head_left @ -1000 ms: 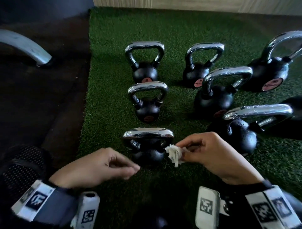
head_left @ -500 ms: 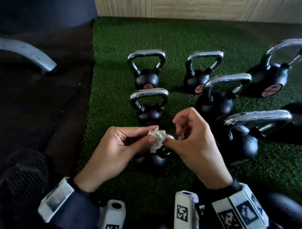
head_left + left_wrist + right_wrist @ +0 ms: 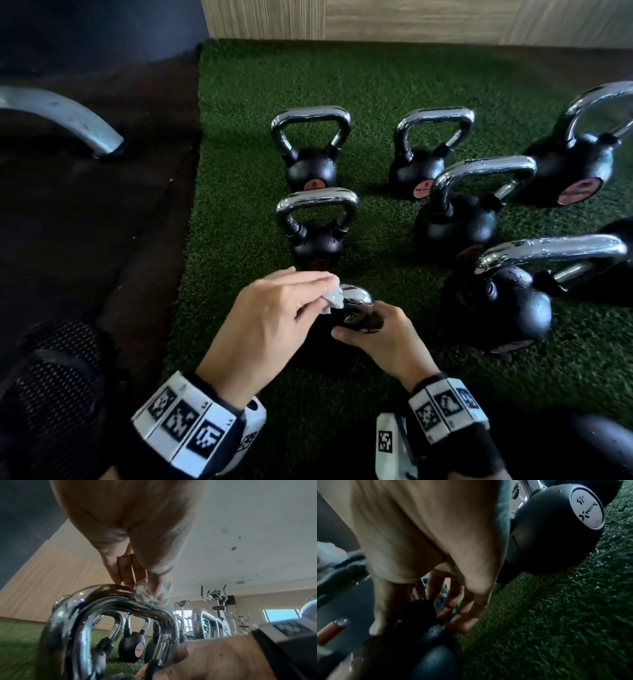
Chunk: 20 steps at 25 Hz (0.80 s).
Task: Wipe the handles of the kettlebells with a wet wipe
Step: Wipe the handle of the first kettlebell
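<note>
While I look down from the head view, my left hand (image 3: 270, 318) pinches the crumpled wet wipe (image 3: 334, 297) between thumb and fingers and presses it on the top bar of the nearest kettlebell's handle (image 3: 358, 297). That kettlebell sits on the green turf (image 3: 239, 212), closest to me in the left column. My right hand (image 3: 383, 334) curls round the right leg of the same handle, steadying it. The bar's long axis runs left to right across my view, with the loop standing upright. Six more kettlebells (image 3: 317, 219) stand beyond and to the right. I judge the job barely begun: this handle is in hand, and whether the others are wiped I cannot tell, though some look beaded with drops.

From the left wrist, the wipe (image 3: 149, 599) lies on the handle (image 3: 109, 601) just at its right bend, my fingers (image 3: 125, 573) touching the bar beside it.

From the right wrist, my fingers (image 3: 460, 609) wrap the dark base of the handle; the picture is blurred.
</note>
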Motion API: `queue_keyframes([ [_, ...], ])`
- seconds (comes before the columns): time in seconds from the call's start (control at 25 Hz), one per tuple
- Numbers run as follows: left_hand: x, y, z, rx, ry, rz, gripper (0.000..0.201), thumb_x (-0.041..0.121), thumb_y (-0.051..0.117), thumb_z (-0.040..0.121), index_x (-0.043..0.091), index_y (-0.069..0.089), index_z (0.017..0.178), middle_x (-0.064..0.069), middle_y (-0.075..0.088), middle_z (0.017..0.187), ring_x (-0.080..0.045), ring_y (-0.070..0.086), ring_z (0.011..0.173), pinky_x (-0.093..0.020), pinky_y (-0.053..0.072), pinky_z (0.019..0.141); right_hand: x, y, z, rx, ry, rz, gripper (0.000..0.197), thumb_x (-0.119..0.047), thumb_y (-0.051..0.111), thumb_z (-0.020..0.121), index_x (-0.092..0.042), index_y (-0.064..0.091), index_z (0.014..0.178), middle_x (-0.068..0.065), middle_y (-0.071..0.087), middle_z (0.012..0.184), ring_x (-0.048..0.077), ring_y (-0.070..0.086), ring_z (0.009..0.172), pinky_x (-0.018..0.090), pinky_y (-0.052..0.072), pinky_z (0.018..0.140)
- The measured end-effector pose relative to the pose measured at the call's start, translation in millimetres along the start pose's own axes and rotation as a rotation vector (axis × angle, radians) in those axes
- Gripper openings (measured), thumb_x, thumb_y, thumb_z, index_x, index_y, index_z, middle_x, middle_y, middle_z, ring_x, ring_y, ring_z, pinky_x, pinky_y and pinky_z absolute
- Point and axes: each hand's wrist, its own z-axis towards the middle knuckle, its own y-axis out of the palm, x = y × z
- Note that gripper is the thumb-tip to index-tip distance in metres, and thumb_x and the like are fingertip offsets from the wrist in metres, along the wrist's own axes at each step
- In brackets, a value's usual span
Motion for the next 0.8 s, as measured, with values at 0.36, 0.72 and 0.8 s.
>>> queue_keyframes([
  [0.36,-27.8,-3.5,-32.8,0.187,-0.113,-0.1,0.035,0.009,0.076,0.086,0.015,0.073,0.121,0.012,0.071,0.123,0.004,0.066,0.114,-0.02,0.051,0.101,6.4,5.1,-1.5,0.121,-0.019,-0.035,0.034,-0.042,0.094,0.06,-0.028,0.075,0.085,-0.014,0.074,0.079,-0.009,0.066,0.075,0.003,0.045,0.062],
  [0.72,-60.6,6.8,-64.0,0.228,-0.366,-0.526,0.03,0.01,0.071,0.088,0.011,0.072,0.118,0.013,0.074,0.116,-0.006,0.071,0.11,-0.016,0.055,0.091,8.4,4.0,-2.7,0.101,0.004,-0.005,0.036,-0.044,0.093,0.06,-0.028,0.074,0.086,-0.013,0.075,0.08,-0.007,0.068,0.074,0.005,0.046,0.06],
  [0.8,-64.0,14.8,-70.7,0.264,-0.374,-0.557,0.031,0.01,0.071,0.088,0.013,0.072,0.118,0.014,0.074,0.116,-0.007,0.071,0.11,-0.015,0.055,0.091,8.3,3.9,-2.5,0.104,0.001,-0.01,0.038,-0.044,0.093,0.061,-0.027,0.074,0.089,-0.012,0.075,0.082,-0.008,0.067,0.075,0.004,0.046,0.061],
])
